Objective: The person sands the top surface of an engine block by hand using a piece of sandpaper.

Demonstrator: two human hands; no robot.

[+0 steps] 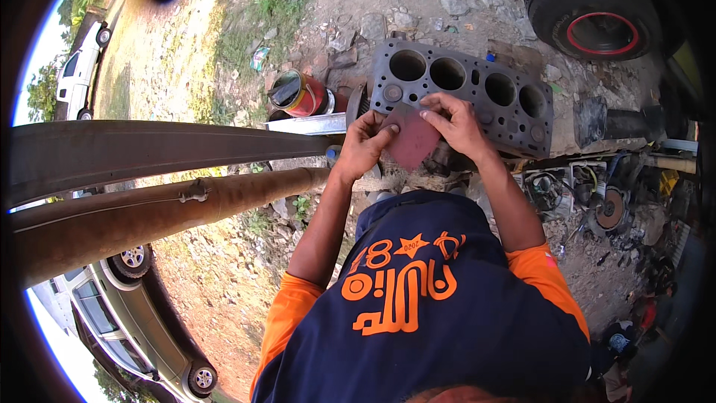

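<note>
One grey beam [164, 155] and one brown pipe [149, 220] at nine o'clock, one red bucket [316, 98] at ten. At centre, the left hand [361, 151] pinches one reddish sheet [412, 142] by its left edge; the right hand [461, 127], its upper right, bottom corner free. One four-bore engine block [477, 95] lies at one, stony ground [440, 19] past its far edge.

The sheet [412, 142] is between the left grip [364, 147] and the right grip [459, 128], before the near left part of the engine block [467, 78]. A bucket [312, 100] is left of the block, a wheel [548, 0] beyond its right end, a pipe [149, 213] left of the left grip.
</note>
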